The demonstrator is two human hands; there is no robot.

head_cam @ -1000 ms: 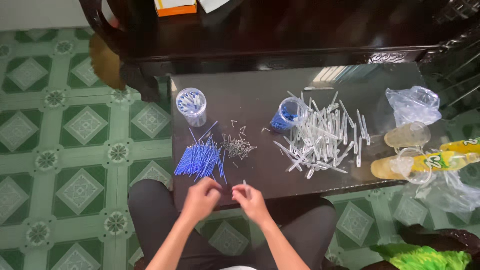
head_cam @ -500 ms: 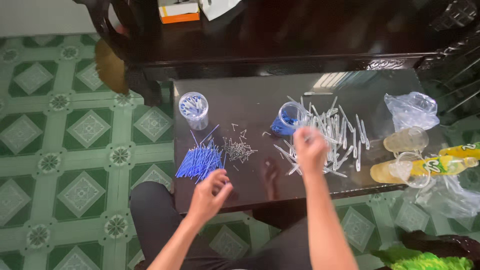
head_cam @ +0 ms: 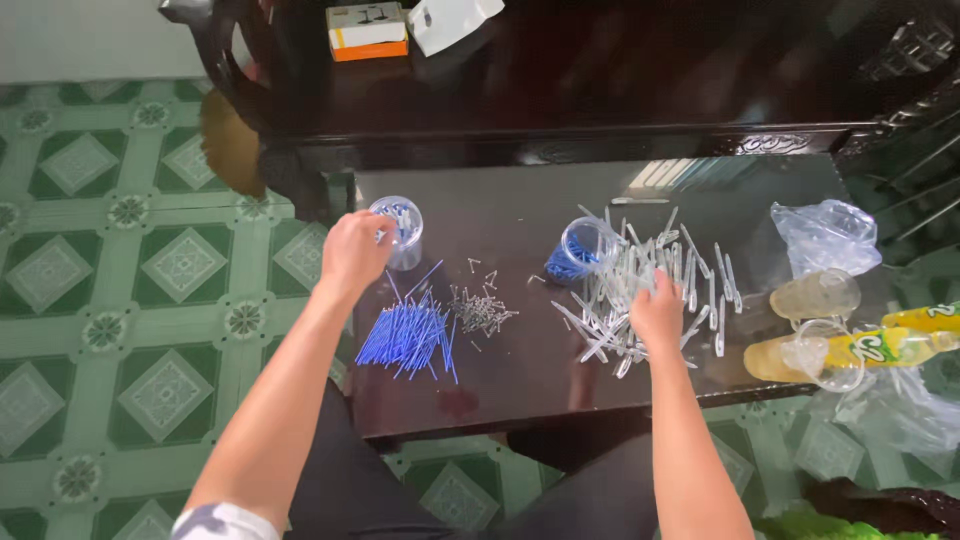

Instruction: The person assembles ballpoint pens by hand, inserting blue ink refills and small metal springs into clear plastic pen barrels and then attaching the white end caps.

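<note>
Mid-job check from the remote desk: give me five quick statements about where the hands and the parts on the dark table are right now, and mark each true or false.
1. The left hand is at the clear plastic cup near the table's left edge. True.
2. The right hand rests on the blue sticks. False: it is on the heap of clear plastic pieces; the blue sticks lie below the left hand.
3. A small pile of metal pins lies between the blue sticks and the clear pieces. True.
4. The tipped cup beside the clear pieces holds only clear parts. False: it shows blue contents.
5. The yellow bottle stands upright. False: it lies on its side at the right.
</note>
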